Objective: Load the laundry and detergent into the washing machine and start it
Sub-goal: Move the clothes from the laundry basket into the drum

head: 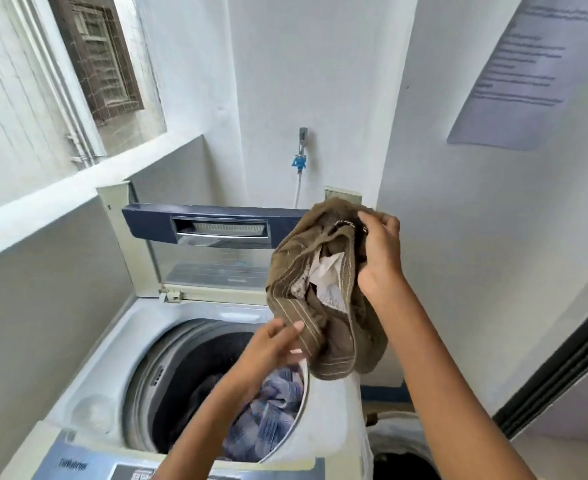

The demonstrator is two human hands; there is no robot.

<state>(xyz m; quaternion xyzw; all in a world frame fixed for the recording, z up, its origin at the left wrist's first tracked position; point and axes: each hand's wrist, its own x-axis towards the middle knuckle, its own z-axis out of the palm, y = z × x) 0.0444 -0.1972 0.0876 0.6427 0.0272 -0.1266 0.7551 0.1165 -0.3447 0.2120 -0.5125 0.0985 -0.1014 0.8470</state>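
Observation:
A white top-loading washing machine point(112, 344) stands below me with its lid point(213, 226) raised against the wall. Inside the drum lies a blue checked cloth point(271, 407) on dark laundry. A brown striped garment point(323, 282) with a white lining hangs above the drum's right rim. My right hand point(379, 251) grips its top edge. My left hand point(275, 344) pinches its lower hem just over the drum opening.
The control panel point(133, 471) runs along the machine's near edge. A water tap with a blue fitting point(300, 157) and hose sits on the back wall. A ledge point(78, 188) lies to the left, a dark bucket point(403, 462) to the right of the machine.

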